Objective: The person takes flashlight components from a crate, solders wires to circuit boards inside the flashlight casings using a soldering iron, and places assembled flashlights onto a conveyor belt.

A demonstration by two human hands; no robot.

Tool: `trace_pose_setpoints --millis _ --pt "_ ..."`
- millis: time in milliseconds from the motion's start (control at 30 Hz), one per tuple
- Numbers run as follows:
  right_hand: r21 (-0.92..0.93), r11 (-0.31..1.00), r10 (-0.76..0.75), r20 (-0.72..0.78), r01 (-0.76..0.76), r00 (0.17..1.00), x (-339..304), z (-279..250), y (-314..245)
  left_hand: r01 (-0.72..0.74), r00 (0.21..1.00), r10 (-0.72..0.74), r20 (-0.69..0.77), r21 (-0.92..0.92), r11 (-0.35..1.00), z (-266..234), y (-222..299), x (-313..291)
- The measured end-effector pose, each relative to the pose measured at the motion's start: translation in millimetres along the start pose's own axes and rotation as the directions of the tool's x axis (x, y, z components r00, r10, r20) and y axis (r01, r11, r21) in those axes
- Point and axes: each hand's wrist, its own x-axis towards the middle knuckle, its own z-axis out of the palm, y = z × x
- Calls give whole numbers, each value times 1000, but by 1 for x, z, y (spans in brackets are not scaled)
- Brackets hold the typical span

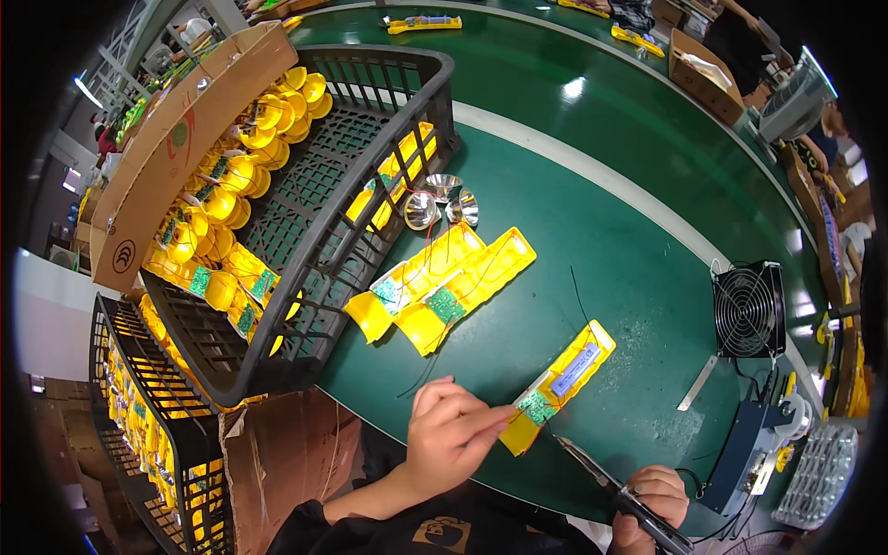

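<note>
In front of me on the green bench lies a yellow plastic housing [580, 359] with a blue cylindrical cell [574, 371] and a small green circuit board [536, 407] in it. My left hand [450, 433] is closed in a pinch at the board's left edge; what its fingertips hold is too small to make out. My right hand [655, 499] grips a soldering iron [606, 478] by its black handle. The iron's tip points up-left, close to the housing's lower end and a thin dark wire. Contact between tip and board cannot be told.
Two more wired yellow housings [486, 277] lie beyond, beside shiny reflector cups [423, 211]. A black crate [324, 176] with yellow parts stands at left, a cardboard strip [199, 139] along it. At right are a black fan [747, 310], a blue-grey box [738, 453] and a clear tray [819, 476].
</note>
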Motion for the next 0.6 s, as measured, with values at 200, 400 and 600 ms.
trace_pose_setpoints --millis 200,400,600 --pt "-42 999 -11 -217 2 976 -8 20 7 -159 986 163 -28 116 980 10 3 -6" --pt "-110 987 105 -84 -114 991 -22 14 8 -196 976 204 -79 100 976 12 2 -6" --pt "-63 993 85 -156 -96 984 -12 27 10 -165 981 175 -85 110 980 17 2 -8"
